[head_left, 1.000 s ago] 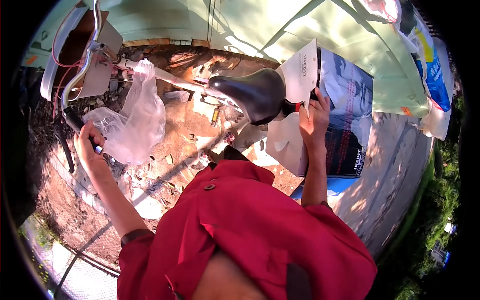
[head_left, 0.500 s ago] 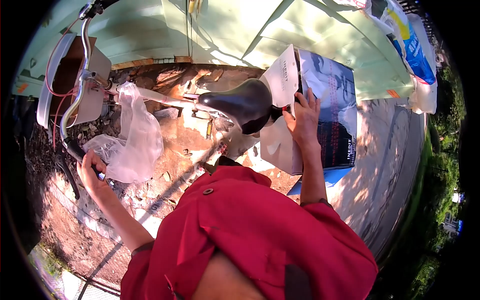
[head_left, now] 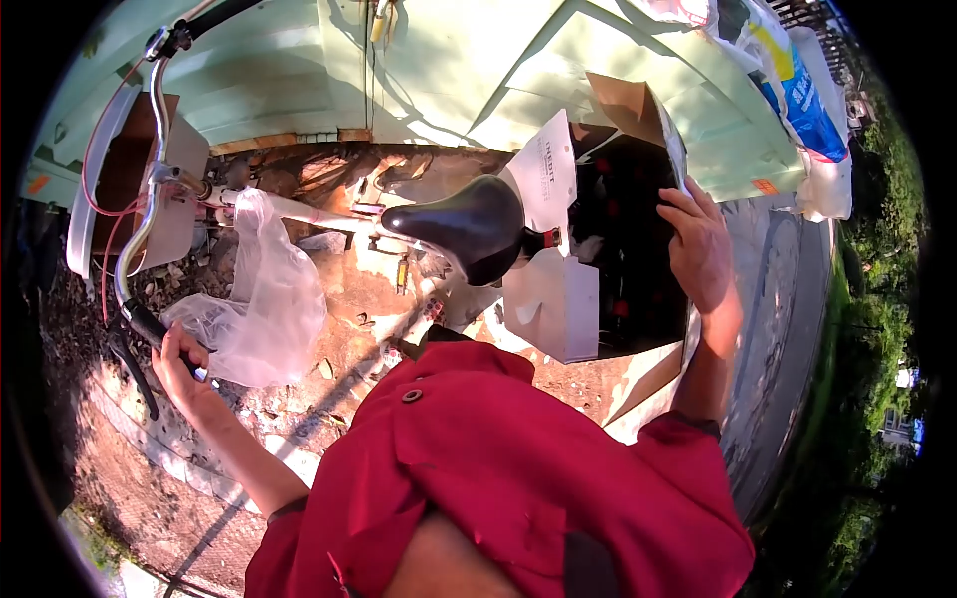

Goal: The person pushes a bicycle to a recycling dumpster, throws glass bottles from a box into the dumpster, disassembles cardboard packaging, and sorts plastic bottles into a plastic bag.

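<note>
My left hand (head_left: 182, 364) is wrapped round the black grip (head_left: 143, 321) of a bicycle's curved metal handlebar (head_left: 159, 120). A translucent plastic bag (head_left: 267, 304) hangs from the frame beside it. The black saddle (head_left: 469, 227) is at the centre. Behind the saddle stands a cardboard box (head_left: 551, 304) with its top open and a dark inside; I cannot make out its contents. My right hand (head_left: 698, 239) holds the raised lid flap (head_left: 666, 130) at the box's far right edge, fingers bent over it.
A white container (head_left: 179, 194) with a brown inside is at the front of the bicycle. A pale green wall (head_left: 449, 70) runs along the back. Filled plastic bags (head_left: 805, 100) hang at the upper right. Leaves and debris lie on the ground (head_left: 339, 349).
My right hand has moved right with the printed flap, and the box has opened, showing its dark inside. My left hand remains on the grip. The view has shifted slightly.
</note>
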### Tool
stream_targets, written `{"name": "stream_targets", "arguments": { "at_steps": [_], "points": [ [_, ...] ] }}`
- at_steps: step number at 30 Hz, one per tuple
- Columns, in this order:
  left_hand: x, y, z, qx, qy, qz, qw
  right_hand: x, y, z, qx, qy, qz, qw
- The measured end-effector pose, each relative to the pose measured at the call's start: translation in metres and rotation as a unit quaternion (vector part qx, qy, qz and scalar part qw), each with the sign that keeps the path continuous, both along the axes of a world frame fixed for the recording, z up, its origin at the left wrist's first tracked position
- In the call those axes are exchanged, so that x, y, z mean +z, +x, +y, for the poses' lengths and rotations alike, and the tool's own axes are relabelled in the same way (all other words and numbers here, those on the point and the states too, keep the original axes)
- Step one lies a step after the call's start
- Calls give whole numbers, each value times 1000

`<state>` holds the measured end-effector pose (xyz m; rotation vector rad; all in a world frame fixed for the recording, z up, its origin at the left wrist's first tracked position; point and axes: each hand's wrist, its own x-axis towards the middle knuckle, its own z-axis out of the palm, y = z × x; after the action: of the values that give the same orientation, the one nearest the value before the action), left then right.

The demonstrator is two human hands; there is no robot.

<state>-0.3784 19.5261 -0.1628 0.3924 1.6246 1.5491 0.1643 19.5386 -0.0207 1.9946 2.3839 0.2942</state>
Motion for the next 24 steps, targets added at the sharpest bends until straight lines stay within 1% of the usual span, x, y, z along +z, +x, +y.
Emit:
{"name": "stream_targets", "arguments": {
  "at_steps": [2, 4, 7, 8, 10, 11, 13, 14, 16, 17, 18, 20, 21, 22, 24],
  "points": [
    [-4, -3, 1, -4, -1, -9, 1000, 26, 27, -11, 11, 69, -9, 998],
    [-11, -9, 1, -10, 17, -17, 1000, 57, 55, -17, -46, 48, -89, 994],
    [-15, -14, 1, -30, 30, -13, 999, 82, 113, -36, -38, 76, -83, 993],
    [-12, -13, 0, -36, 31, -14, 999, 92, 123, -41, -86, 32, -122, 988],
    [-5, -7, 0, -28, 28, 0, 999, 101, 139, -50, -128, -26, -246, 960],
    [-2, -6, -1, -30, 33, 11, 999, 104, 146, -54, -152, -48, -267, 950],
    [-4, -18, 0, -69, 41, -7, 997, 110, 161, -62, -200, -94, -307, 926],
    [-8, -22, 0, -84, 51, -9, 995, 108, 172, -67, -198, -86, -291, 932],
    [-17, -31, 1, -81, 41, -1, 996, 96, 191, -72, -188, -65, -258, 945],
    [-17, -29, 2, -71, 35, 6, 997, 93, 190, -73, -199, -72, -256, 943],
    [-16, -27, 2, -61, 30, 12, 998, 94, 190, -75, -192, -77, -237, 949],
    [-13, -29, 1, -89, 33, 15, 995, 102, 191, -79, -175, -88, -202, 960],
    [-8, -28, 0, -82, 16, 9, 996, 108, 197, -82, -164, -100, -225, 955],
    [-8, -25, -1, -57, 8, 27, 998, 111, 202, -84, -205, -146, -258, 933],
    [28, 35, -17, -33, 122, 83, 989, 117, 215, -88, -280, -234, -323, 873]
  ]
}}
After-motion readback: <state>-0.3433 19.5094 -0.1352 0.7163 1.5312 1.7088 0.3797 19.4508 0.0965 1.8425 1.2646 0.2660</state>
